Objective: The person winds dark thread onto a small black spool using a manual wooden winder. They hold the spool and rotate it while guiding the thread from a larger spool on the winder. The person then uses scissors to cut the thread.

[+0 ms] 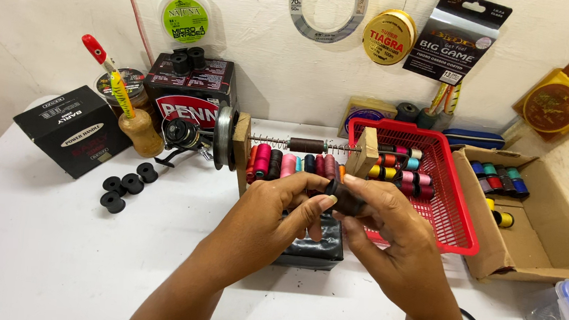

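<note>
A dark spool (pixel 344 197) is pinched between both hands above the white counter (pixel 41 242).
It is gripped by the fingers of the left hand (pixel 273 213) and right hand (pixel 387 232), just before a wooden winding jig (pixel 366 153), beside the red basket (pixel 453 214) of coloured thread spools (pixel 402 169).

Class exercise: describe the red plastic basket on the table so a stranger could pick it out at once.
Start at the white table and look to its right half, past the wooden winding stand. The red basket sits there, beside an open cardboard box. It alone is bright red with mesh walls, holding small spools of coloured thread.
</note>
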